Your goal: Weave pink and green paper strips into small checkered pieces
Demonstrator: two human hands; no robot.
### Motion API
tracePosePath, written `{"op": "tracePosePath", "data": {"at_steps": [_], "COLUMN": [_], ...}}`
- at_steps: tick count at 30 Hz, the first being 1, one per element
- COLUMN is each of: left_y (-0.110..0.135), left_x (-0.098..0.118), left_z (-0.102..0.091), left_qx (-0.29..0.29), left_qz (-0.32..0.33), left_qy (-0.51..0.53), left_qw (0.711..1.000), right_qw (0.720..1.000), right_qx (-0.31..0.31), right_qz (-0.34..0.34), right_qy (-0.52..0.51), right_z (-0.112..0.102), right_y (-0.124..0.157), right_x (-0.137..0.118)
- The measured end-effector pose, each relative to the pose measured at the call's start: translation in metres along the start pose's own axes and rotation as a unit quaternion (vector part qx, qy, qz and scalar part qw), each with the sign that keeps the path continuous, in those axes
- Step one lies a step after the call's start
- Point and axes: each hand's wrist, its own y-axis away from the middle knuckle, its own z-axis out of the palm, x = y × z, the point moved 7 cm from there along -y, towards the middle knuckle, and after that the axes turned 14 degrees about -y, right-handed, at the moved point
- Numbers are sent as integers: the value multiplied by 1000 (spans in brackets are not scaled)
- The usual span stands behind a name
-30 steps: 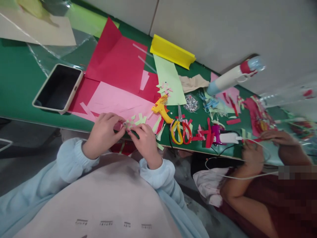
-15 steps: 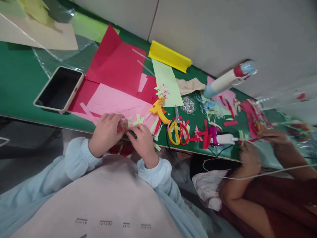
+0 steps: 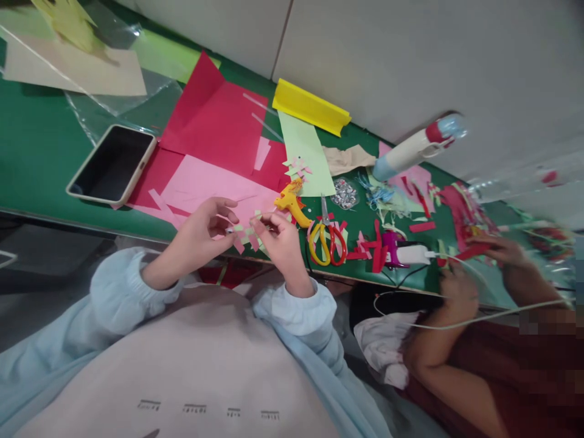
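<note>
My left hand (image 3: 201,234) and my right hand (image 3: 280,240) are raised just over the near edge of the green table (image 3: 36,158). Between their fingertips they pinch a small paper piece (image 3: 246,234) made of pink and pale green strips. Under the hands lies a pink paper sheet (image 3: 205,185) with loose paper strips on it. A yellow glue gun (image 3: 292,204) lies right of my right hand, touching nothing I hold.
A phone (image 3: 112,164) lies face up at the left. Red paper (image 3: 219,125), pale green paper (image 3: 305,152), a yellow folded sheet (image 3: 310,108) and yellow-and-red scissors (image 3: 325,237) lie on the table. A co-worker's hands (image 3: 474,267) work at the right by a purple glue gun (image 3: 401,250).
Both hands have lifted from the table edge and spread a little apart, the paper piece now held up between them. The left fingers have opened out.
</note>
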Motion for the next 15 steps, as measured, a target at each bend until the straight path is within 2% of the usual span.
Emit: {"op": "tracePosePath", "data": {"at_steps": [6,15], "left_y": [4,6], "left_x": [1,7], "left_z": [7,-1], "left_qx": [-30,12], "left_qz": [-40,-39], "left_qy": [68,100], "left_qw": [996,994], "right_qw": [994,993], "right_qx": [38,43], "right_qz": [29,17], "right_qy": [-102,-105], "right_z": [2,1], "right_y": [1,2], "right_x": [-6,-8]}}
